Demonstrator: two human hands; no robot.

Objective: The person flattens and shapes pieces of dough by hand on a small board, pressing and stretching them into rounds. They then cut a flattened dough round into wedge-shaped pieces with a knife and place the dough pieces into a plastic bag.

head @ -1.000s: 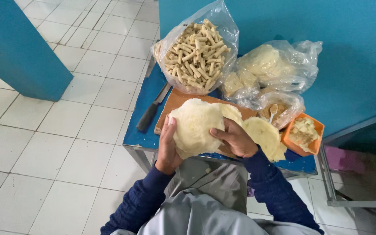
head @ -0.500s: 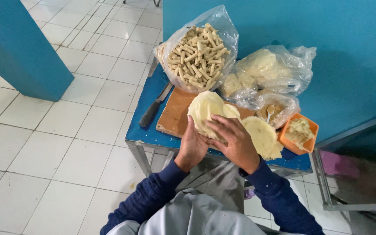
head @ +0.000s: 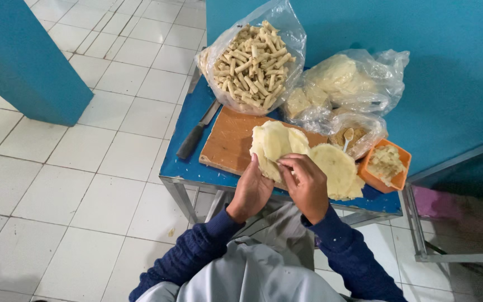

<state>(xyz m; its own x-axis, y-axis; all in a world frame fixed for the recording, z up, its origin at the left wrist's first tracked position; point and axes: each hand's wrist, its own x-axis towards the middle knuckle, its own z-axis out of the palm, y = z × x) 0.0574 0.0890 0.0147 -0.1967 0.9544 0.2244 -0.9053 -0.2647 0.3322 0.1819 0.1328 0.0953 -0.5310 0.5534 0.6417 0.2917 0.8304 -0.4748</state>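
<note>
At the far left of the small blue table (head: pixel 188 168) a dark-handled knife (head: pixel 197 133) lies along the edge of a wooden board (head: pixel 230 140). Behind the board stands an open clear bag of rolled sticks (head: pixel 252 64), pale brown and piled high.

The left hand (head: pixel 251 191) comes up from a dark blue sleeve, palm tilted inward, thumb raised against the near edge of a pale round wrapper (head: pixel 275 146). Its fingers curl behind the wrapper and are hidden there, so the hand is closed on the sheet, which is held just above the near right part of the board. The right hand (head: pixel 307 182) bends at the wrist, knuckles up, its fingertips pressed together on the wrapper's lower right edge, pinching it.

Just beside the right hand a stack of wrappers (head: pixel 339 170) lies on the table, partly covered by that hand. Further right sits an orange tray (head: pixel 388 166) with pale filling; its contents are hard to make out. Behind it, crumpled clear bags (head: pixel 345 84) hold pale lumps, and a smaller bag with a spoon (head: pixel 347 136) holds something brownish, unclear through the plastic. The person's lap and grey clothing are cut off at the bottom edge.
</note>
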